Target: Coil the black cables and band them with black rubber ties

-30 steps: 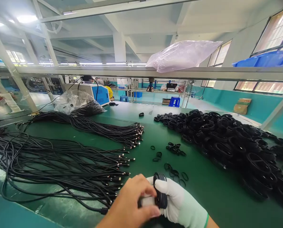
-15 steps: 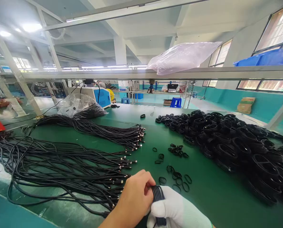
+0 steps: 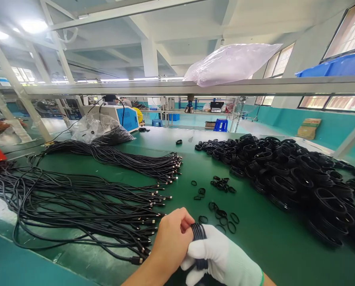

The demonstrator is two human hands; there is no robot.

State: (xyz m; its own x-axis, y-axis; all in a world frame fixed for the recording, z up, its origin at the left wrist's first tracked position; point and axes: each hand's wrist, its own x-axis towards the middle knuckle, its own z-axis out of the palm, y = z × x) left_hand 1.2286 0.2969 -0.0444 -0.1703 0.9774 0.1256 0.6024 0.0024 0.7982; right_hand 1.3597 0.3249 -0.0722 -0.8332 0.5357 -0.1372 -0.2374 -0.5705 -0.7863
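My right hand, in a white glove, is wrapped round a coiled black cable at the bottom centre. My bare left hand has its fingers pinched at the left side of that coil; the fingertips are partly hidden. Long straight black cables with metal-tipped plugs lie to the left, their ends close to my left hand. Small black rings are scattered on the green table just beyond my gloved hand. A big heap of coiled black cables covers the right side.
A second cable bundle lies farther back. Behind it are a plastic bag of black parts and a blue and white machine. Overhead, a shelf beam carries a filled plastic bag and a blue bin.
The view has tilted down slightly, so the background sits higher. Both hands remain together at the coil, and more of the gloved wrist shows.
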